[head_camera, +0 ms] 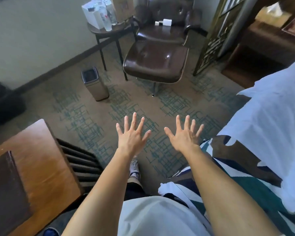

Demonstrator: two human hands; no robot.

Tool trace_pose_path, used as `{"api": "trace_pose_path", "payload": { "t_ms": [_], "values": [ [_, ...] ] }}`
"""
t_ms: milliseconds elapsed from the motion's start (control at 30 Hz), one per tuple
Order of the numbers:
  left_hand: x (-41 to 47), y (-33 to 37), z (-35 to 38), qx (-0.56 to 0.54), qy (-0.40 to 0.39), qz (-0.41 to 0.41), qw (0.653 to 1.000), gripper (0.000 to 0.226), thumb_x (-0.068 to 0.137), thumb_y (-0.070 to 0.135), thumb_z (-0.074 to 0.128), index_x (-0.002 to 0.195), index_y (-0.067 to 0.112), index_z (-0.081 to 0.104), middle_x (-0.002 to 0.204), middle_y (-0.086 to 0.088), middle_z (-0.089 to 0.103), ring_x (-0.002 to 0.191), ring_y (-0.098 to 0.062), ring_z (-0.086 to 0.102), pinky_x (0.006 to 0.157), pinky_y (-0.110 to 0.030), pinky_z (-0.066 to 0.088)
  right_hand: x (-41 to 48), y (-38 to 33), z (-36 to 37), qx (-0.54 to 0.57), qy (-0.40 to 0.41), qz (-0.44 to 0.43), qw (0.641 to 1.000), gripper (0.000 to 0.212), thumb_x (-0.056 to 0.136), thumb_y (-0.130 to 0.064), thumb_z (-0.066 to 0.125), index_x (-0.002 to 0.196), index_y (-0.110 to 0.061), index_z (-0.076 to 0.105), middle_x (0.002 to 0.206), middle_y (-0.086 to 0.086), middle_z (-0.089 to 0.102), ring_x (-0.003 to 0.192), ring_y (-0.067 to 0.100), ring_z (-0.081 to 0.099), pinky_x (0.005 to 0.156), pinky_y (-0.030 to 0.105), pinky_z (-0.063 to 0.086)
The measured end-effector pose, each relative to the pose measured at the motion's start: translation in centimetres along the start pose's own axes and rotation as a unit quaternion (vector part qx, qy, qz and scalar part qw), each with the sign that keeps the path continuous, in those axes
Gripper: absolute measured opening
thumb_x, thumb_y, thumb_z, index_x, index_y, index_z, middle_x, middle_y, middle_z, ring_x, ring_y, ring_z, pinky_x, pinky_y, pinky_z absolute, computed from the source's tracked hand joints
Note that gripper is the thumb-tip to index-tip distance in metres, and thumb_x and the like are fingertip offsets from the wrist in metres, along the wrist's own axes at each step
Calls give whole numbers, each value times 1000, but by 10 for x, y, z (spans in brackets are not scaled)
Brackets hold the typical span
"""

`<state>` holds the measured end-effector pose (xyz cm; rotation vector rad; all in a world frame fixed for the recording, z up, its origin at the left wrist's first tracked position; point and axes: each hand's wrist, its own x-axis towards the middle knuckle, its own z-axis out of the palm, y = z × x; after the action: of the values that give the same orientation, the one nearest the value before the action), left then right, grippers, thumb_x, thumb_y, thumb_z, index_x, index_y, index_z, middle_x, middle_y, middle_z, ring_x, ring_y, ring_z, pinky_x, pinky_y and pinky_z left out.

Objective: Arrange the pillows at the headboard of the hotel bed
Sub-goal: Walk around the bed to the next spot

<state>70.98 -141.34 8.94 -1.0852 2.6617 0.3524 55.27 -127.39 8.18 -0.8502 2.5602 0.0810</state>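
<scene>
You have two hands in view, the left hand (pixel 132 137) and the right hand (pixel 184 137). You can count one armchair (pixel 167 31), one footstool (pixel 157 60), one bin (pixel 94 86), one bed (pixel 271 116) and two counters: a round counter (pixel 99 32) and a wooden counter (pixel 39 159). Two small white items (pixel 167 21) lie on the armchair. The clear bottles (pixel 108 23) blur past counting.

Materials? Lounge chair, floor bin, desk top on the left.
Lounge chair: dark brown leather or leatherette, glossy, with sharp highlights and a tufted back.
Bin: probably brushed metal, with a satin grey sheen and a dark rim.
Desk top: polished wood or veneer, showing warm orange reflections.
</scene>
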Motion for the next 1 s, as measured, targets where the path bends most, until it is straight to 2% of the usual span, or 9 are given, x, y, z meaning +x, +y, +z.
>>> {"api": "trace_pose_path", "payload": {
  "t_ms": [200, 433, 567, 767, 1000],
  "values": [
    [123, 35, -28, 41, -26, 108, 993, 70, 99, 68, 16, 161, 37, 5, 170, 4, -13, 155, -31, -14, 119, -64, -5, 74, 24, -24, 53, 14, 111, 992, 87, 91, -79, 5, 162, -29, -6, 169, 15, -9, 155, 39, -6, 114, 64, -19],
    [255, 88, -68, 89, -62, 235, 966, 70, 100, 67, 16, 161, 37, 2, 169, 4, -16, 155, -31, -14, 120, -64, -5, 153, 43, -63, 109, 4, 249, 962, 86, 93, -78, 7, 162, -29, -7, 169, 14, -10, 155, 38, -5, 118, 64, -14],
    [315, 118, -92, 107, -62, 292, 948, 70, 100, 67, 17, 161, 36, 2, 169, 4, -16, 155, -32, -14, 120, -64, -4, 193, 50, -88, 145, 31, 300, 943, 86, 92, -78, 7, 162, -30, -5, 169, 14, -7, 155, 38, -3, 117, 63, -15],
    [370, 185, -115, 127, -47, 391, 911, 71, 100, 66, 16, 162, 33, 3, 169, 4, -15, 155, -32, -14, 120, -63, -6, 207, 77, -102, 171, 31, 366, 914, 86, 91, -79, 4, 161, -30, -9, 169, 14, -11, 155, 38, -6, 116, 62, -16],
    [386, 279, -109, 165, -82, 476, 860, 70, 101, 65, 15, 162, 34, 1, 169, 3, -18, 154, -33, -17, 120, -66, -5, 190, 144, -100, 191, 18, 473, 860, 92, 84, -81, -5, 160, -31, -12, 169, 14, -12, 155, 39, -5, 119, 64, -12]
  ]
}}
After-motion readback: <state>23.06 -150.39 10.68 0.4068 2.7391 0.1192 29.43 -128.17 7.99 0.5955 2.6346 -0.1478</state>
